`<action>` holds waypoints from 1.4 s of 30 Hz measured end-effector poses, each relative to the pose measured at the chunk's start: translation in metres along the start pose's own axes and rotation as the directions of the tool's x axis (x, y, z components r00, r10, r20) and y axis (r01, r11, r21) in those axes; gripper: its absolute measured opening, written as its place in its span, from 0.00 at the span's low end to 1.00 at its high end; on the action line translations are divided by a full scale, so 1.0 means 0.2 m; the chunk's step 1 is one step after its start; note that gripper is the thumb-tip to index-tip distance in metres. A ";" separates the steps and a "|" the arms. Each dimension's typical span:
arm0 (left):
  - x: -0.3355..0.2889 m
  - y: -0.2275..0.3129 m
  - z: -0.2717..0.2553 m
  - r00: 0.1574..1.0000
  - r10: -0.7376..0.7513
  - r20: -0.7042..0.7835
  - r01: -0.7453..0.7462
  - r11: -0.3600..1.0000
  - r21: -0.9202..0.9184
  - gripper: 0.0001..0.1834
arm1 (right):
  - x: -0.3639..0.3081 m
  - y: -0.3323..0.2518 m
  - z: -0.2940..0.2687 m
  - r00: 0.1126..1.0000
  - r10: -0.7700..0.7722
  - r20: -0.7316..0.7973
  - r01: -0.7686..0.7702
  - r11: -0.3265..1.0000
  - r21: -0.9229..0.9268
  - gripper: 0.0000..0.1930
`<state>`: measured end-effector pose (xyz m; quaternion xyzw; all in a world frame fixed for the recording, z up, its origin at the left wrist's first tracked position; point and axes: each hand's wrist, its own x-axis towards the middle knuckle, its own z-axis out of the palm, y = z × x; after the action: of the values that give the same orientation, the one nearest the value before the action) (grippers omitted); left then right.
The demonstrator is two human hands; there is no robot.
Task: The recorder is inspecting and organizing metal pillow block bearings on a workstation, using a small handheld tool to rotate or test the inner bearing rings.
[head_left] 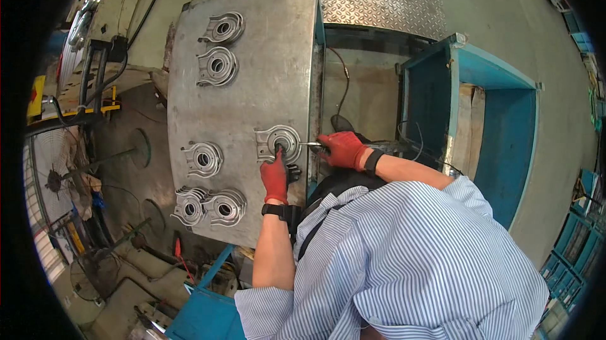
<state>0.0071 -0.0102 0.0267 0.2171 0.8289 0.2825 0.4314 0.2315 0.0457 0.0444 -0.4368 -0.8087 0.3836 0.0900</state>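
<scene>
Two red-gloved hands work one grey metal casting (278, 142) at the counter's (252, 87) near edge. My left hand (274, 178) presses it steady; my right hand's (341, 149) grip is closed around a slim tool (309, 145) reaching its bore.

Grey metal table (265, 87): six cast metal housings (216, 66) lying flat, one near right edge (278, 142).
</scene>
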 end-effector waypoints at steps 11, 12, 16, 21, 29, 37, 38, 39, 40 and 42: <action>-0.02 0.02 0.01 0.998 0.039 -0.052 -0.040 0.999 -0.014 0.23 | 0.01 0.06 0.05 1.000 -0.020 0.016 0.020 1.000 -0.008 0.19; -0.02 0.03 0.01 0.998 0.049 -0.049 -0.048 0.999 0.011 0.23 | 0.01 0.06 0.05 0.999 -0.013 0.032 0.013 1.000 -0.021 0.21; -0.07 0.10 0.02 0.999 -0.008 -0.038 0.007 0.999 -0.042 0.23 | 0.01 0.07 0.05 0.999 -0.022 0.023 0.022 1.000 0.005 0.20; 0.06 -0.07 0.01 0.995 0.015 -0.099 -0.013 1.000 0.024 0.24 | 0.01 0.02 0.01 0.999 -0.013 0.042 0.012 0.999 0.035 0.16; 0.08 -0.09 0.01 0.995 -0.090 -0.039 0.088 0.995 -0.034 0.30 | 0.00 0.09 0.05 0.999 -0.036 0.011 0.035 0.996 0.078 0.16; 0.24 -0.29 -0.04 0.995 -0.083 0.055 0.084 0.996 -0.021 0.16 | 0.02 0.07 0.03 0.996 -0.089 -0.004 0.089 0.995 0.037 0.16; 0.24 -0.27 -0.05 0.996 -0.061 0.068 0.062 0.998 -0.015 0.16 | 0.03 0.08 0.02 0.994 -0.101 -0.039 0.103 0.993 0.052 0.16; 0.22 -0.25 -0.05 0.998 -0.016 0.066 0.017 1.000 -0.009 0.16 | 0.02 0.08 0.01 0.991 -0.115 -0.073 0.120 0.991 0.066 0.16; 0.20 -0.24 -0.08 0.998 -0.010 0.070 0.014 0.999 -0.047 0.16 | 0.02 0.09 0.00 0.986 -0.129 -0.106 0.138 0.987 0.081 0.16; 0.10 -0.08 -0.13 0.994 -0.026 0.107 0.043 0.986 -0.159 0.16 | 0.00 0.13 -0.06 0.992 -0.087 -0.093 0.098 0.989 0.114 0.19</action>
<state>-0.0274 -0.0180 0.0164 0.1818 0.7832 0.3293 0.4951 0.2537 0.0611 0.0350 -0.4091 -0.7991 0.4068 0.1690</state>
